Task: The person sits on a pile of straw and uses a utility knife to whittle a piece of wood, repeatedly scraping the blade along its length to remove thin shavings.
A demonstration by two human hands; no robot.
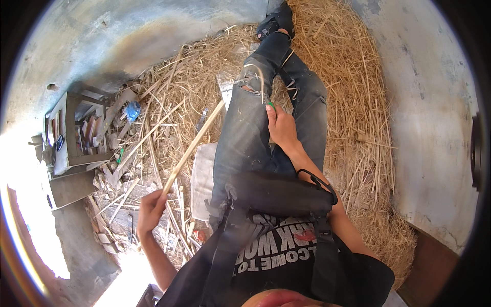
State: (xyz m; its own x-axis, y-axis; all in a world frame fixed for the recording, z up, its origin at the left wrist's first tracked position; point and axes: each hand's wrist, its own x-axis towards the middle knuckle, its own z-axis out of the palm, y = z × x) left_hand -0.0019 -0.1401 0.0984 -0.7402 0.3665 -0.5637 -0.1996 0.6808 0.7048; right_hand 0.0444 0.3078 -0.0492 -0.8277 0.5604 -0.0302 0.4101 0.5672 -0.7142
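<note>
My left hand [152,209] is closed round the lower end of a long, pale bamboo strip [193,146]. The strip slants up and away toward my knee. Over my thigh, my right hand [282,126] grips a small green-handled tool [271,105]; most of it is hidden in my fingers, so its kind is unclear. A thin, pale curled sliver [262,79] arches from beside that tool above the torn knee of my jeans [245,123]. The far end of the strip is apart from my right hand.
Straw-like shavings [353,102] cover the floor on both sides of my legs. At the left stands a worn wooden stool-like frame [76,130] with things inside. A crumpled blue plastic piece [133,111] lies near it. A pale cushion [203,179] is beside my thigh. Plastered walls [424,102] curve around.
</note>
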